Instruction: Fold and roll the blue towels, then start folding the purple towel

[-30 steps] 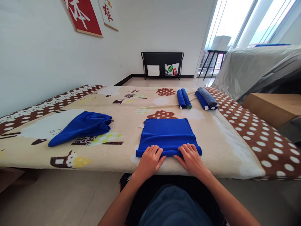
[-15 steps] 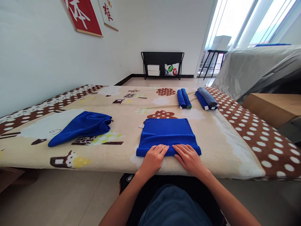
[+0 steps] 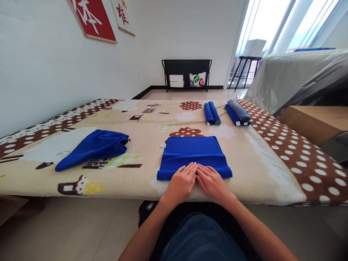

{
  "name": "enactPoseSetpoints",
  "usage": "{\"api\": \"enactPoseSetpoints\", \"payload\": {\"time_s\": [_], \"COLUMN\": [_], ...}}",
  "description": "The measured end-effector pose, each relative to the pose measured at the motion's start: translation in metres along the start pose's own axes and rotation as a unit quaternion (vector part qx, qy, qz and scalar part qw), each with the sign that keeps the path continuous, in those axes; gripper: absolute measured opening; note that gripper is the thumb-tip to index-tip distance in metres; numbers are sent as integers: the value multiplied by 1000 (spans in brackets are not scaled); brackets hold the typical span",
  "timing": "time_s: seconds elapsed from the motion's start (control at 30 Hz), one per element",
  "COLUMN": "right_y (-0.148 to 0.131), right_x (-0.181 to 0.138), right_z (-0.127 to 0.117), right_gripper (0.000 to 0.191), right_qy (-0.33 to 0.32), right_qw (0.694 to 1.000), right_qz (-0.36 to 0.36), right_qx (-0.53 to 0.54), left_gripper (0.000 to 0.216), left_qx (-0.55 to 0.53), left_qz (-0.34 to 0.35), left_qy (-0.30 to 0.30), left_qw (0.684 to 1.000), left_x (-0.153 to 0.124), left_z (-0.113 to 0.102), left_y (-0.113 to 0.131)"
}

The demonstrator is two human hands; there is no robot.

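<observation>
A blue towel (image 3: 192,150) lies flat on the patterned blanket (image 3: 152,127) in front of me, its near edge rolled up into a thick fold. My left hand (image 3: 181,181) and my right hand (image 3: 210,181) rest side by side on the middle of that rolled edge, fingers stretched forward and lying flat on the cloth, fingertips nearly touching. Neither hand grips anything.
A crumpled blue towel (image 3: 94,146) lies to the left. Two rolled blue towels (image 3: 212,113) and a grey-and-blue rolled pair (image 3: 238,112) sit at the far right of the blanket. A black rack (image 3: 186,74) stands by the wall; a covered sofa (image 3: 293,78) is at right.
Both hands have slid inward along the rolled edge and forward, from apart to side by side at the middle. The roll has moved slightly further up the towel.
</observation>
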State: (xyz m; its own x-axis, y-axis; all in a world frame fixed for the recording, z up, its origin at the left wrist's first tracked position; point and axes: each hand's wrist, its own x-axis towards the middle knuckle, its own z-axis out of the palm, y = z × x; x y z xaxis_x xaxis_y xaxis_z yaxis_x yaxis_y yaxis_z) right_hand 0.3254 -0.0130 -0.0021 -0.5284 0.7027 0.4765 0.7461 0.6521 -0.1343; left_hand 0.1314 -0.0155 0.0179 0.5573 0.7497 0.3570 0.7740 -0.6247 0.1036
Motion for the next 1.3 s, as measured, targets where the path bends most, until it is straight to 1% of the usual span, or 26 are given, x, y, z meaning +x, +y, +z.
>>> {"api": "enactPoseSetpoints", "payload": {"time_s": [0.07,0.13,0.2,0.27,0.3,0.37,0.43,0.47,0.53,0.57,0.6,0.63,0.67,0.77,0.8,0.87,0.93,1.0,1.07,1.1,1.13,1.2,1.23,1.3], "right_y": [1,16,36,53,57,55,42,33,16,10,7,8,12,39,50,72,87,94,94,91,88,77,70,55], "right_x": [5,0,-12,-24,-27,-26,-14,-5,14,23,29,32,33,19,11,-5,-19,-27,-31,-30,-28,-19,-13,4], "right_z": [4,4,1,-5,-7,-9,-8,-6,0,3,5,7,8,6,4,0,-4,-8,-11,-12,-14,-15,-15,-12], "right_gripper": [42,44,46,46,46,44,43,43,44,45,45,46,46,49,50,51,51,52,51,50,49,45,44,42], "right_qy": [-13,-11,-3,3,5,11,9,1,-33,-54,-73,-86,-93,-86,-82,-77,-79,-73,-50,-34,-18,3,7,4], "right_qw": [999,996,989,983,980,977,982,986,993,993,992,991,989,980,977,974,974,975,976,976,977,980,982,987], "right_qz": [32,85,132,164,174,184,170,154,115,101,95,101,116,181,197,214,213,211,212,213,211,197,186,155], "right_qx": [-5,-33,-63,-87,-97,-105,-83,-59,-4,17,29,31,24,-13,-18,-12,-1,-4,-20,-25,-25,-3,15,46], "left_gripper": [44,44,44,44,43,40,41,42,44,45,45,45,45,45,45,45,44,43,42,42,42,45,48,52], "left_qx": [6,31,54,71,79,91,77,58,11,-7,-16,-15,-7,30,36,37,41,58,69,64,52,20,7,-9], "left_qz": [-40,-110,-161,-184,-189,-190,-169,-147,-91,-70,-64,-77,-109,-244,-272,-292,-289,-285,-258,-230,-197,-143,-130,-128], "left_qy": [-12,-1,14,30,40,61,65,54,4,-24,-47,-59,-59,-19,-8,3,15,43,70,74,68,37,19,-7], "left_qw": [999,993,985,980,978,976,980,986,996,997,997,995,992,969,962,956,956,956,961,968,977,989,991,992], "left_x": [3,-5,-21,-36,-41,-41,-29,-19,1,9,16,19,20,7,1,-11,-18,-22,-22,-22,-20,-13,-7,10], "left_z": [5,6,3,-3,-5,-9,-9,-7,-3,-1,1,3,4,2,1,-1,-3,-5,-7,-9,-10,-10,-8,-2], "left_y": [-5,-24,-48,-66,-69,-66,-50,-40,-23,-17,-15,-16,-20,-45,-54,-67,-73,-71,-64,-59,-53,-38,-30,-13]}}
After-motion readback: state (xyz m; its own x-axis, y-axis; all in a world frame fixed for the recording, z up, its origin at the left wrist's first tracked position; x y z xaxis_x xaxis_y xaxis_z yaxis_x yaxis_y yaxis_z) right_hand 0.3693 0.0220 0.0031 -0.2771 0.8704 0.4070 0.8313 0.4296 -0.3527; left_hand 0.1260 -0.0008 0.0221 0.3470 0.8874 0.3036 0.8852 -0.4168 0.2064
